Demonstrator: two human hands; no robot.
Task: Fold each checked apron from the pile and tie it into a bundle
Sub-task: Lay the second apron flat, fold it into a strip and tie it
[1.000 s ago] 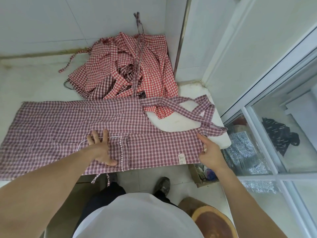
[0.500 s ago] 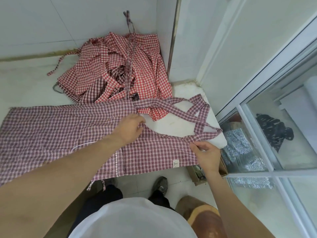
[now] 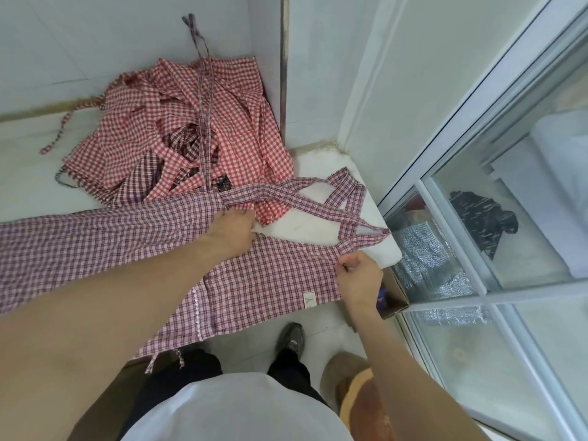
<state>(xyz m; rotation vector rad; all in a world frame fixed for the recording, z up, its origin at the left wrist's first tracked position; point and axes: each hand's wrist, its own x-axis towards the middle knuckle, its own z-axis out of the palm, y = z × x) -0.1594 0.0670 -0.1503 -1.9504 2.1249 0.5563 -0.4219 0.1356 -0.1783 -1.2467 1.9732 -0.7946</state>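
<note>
A purple checked apron [image 3: 273, 281] lies spread across the white counter [image 3: 318, 227], its lower edge hanging over the front. Its neck straps [image 3: 346, 198] cross over the counter's right end. My left hand [image 3: 234, 230] grips the apron's upper corner where a strap joins the bib. My right hand [image 3: 358, 278] pinches the bib's right corner at the base of the other strap. Behind lies the pile of red checked aprons [image 3: 178, 132] in the corner against the wall, with a thin tie [image 3: 200, 74] running up the wall.
The counter ends at a rounded right corner [image 3: 391, 256] beside a glass-panelled partition [image 3: 477, 249]. Below are a cardboard box [image 3: 394, 300], a round wooden block [image 3: 359, 402] and my shoe [image 3: 291, 337] on the tiled floor. White tiled walls close the back.
My left hand has left the flat middle of the apron and taken hold at the upper strap corner. My right hand went from pointing at the bib corner to pinching it.
</note>
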